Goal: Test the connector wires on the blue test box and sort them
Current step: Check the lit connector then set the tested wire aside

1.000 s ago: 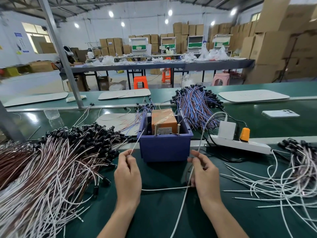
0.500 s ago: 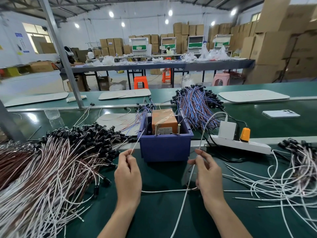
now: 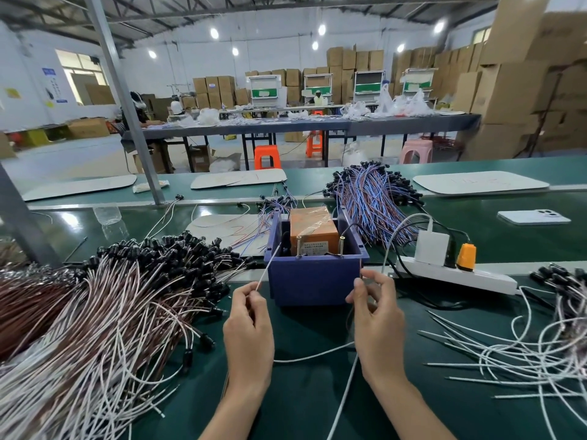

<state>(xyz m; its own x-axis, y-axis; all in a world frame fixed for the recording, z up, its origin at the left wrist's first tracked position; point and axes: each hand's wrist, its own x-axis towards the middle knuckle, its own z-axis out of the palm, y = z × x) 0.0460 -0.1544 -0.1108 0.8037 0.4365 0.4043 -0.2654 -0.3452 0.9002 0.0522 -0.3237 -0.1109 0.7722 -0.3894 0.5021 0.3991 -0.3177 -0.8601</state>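
Pinching both ends of the thin white connector wire (image 3: pixel 314 354) in your left hand (image 3: pixel 249 331) and right hand (image 3: pixel 378 319) before the blue plastic test box (image 3: pixel 313 281), you seem mid-test; next, land both tips on its metal pins (image 3: pixel 299 247).

Wire heap (image 3: pixel 104 312) left of the test box (image 3: pixel 311 281) (a unit (image 3: pixel 313 227) inside), power strip (image 3: pixel 470 276) right.

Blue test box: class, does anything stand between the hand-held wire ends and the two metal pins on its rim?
Nothing visible does. The left hand pinches a white wire, tip at the blue test box's left rim; the right hand pinches a thin end at its right corner. Both pins stand bare.
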